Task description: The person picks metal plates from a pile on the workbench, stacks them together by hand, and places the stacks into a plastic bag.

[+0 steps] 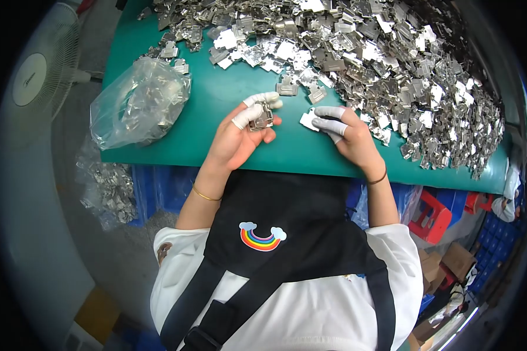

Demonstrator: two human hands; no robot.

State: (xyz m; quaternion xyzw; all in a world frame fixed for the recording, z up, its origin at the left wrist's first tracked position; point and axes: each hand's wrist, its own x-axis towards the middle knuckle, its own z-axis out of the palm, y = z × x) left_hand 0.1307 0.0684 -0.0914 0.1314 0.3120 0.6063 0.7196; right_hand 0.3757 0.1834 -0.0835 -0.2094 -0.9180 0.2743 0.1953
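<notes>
My left hand [243, 131] is closed around a few small stamped metal pieces [262, 120], held above the green table. White finger cots cover some of its fingertips. In my right hand [352, 136], thumb and fingers, also in white cots, pinch one flat shiny metal piece [308, 119]. The two hands are apart, close to the table's near edge. Just beyond them lie two loose metal pieces, one [286, 87] straight ahead and another [317, 95] to its right.
A large heap of metal pieces [357, 52] spreads over the back and right of the green table [216, 88]. On the left stands a clear plastic bag [140, 102] of pieces. A fan [44, 70] is at far left. Red stools [430, 216] and cardboard boxes [457, 260] are below right.
</notes>
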